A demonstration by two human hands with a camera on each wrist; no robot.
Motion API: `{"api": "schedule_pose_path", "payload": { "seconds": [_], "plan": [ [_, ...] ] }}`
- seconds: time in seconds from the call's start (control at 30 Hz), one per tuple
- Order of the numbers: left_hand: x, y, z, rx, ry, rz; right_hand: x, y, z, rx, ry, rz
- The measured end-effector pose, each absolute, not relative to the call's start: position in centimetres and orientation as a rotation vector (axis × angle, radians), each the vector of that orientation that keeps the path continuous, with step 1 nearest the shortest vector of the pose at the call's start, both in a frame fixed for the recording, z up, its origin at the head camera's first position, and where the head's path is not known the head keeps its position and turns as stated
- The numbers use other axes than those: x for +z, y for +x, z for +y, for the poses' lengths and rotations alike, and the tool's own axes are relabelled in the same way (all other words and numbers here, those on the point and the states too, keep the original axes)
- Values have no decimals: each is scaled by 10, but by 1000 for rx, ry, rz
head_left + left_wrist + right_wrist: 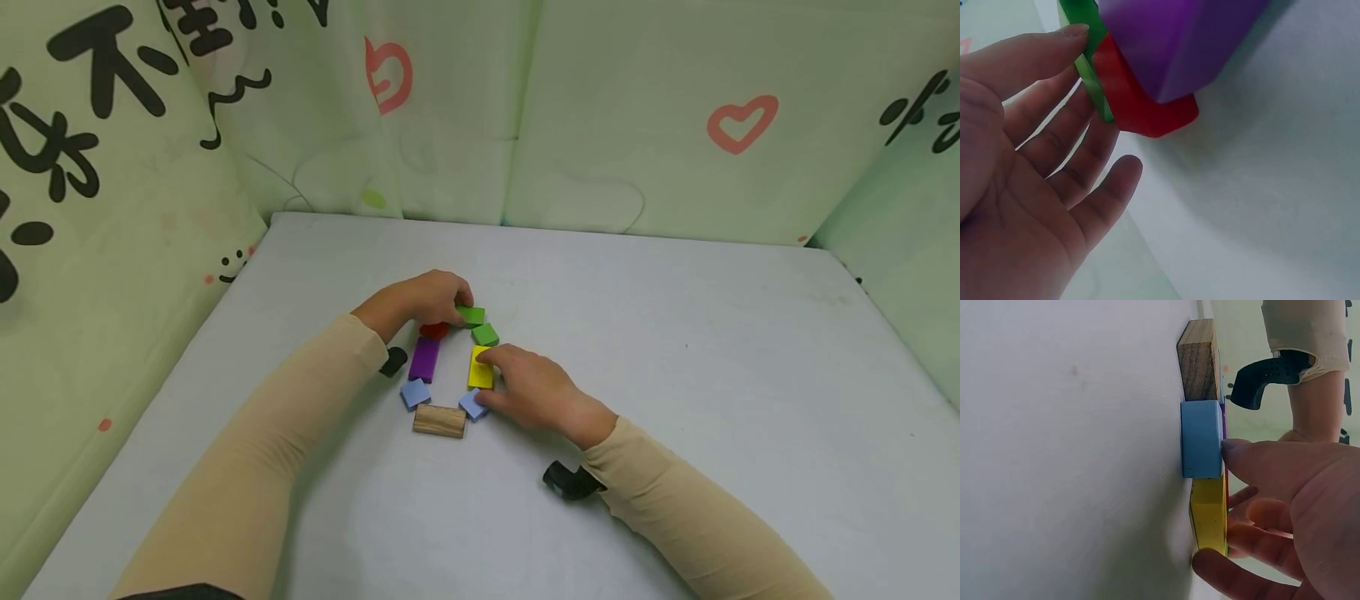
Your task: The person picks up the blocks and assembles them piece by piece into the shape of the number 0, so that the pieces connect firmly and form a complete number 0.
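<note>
Several coloured wooden blocks lie in a ring on the white table. My left hand (435, 298) is at the ring's far end. Its thumb and fingers pinch a green block (1095, 103) from two sides, beside the red block (1141, 106), which is partly hidden in the head view. A purple block (424, 360) runs toward me from the red one. On the right side, the fingers of my right hand (536, 387) touch the yellow block (1209, 515). The thumb rests on the light blue block (1202, 439) next to it. A second green block (485, 334) sits beyond the yellow one.
A wood-grain block (439, 421) closes the ring's near end, with another light blue block (416, 393) at its left corner. The white table (675, 350) is walled by pale green printed cloth (615, 100). Black wrist devices (572, 482) hang below both forearms.
</note>
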State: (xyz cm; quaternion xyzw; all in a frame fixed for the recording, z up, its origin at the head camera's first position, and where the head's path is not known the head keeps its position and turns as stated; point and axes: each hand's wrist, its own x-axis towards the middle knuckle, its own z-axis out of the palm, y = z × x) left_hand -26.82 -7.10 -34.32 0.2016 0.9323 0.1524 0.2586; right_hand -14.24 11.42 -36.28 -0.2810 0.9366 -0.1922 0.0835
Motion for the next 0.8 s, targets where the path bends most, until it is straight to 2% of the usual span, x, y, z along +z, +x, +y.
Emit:
{"api": "schedule_pose_path", "payload": {
  "seconds": [0.37, 0.8],
  "plan": [
    [-337, -257, -76, 399, 601, 2594, -357, -134, 117, -639, -875, 2886],
    [-324, -217, -100, 549, 624, 2687, -343, -128, 124, -577, -872, 2954]
  ]
}}
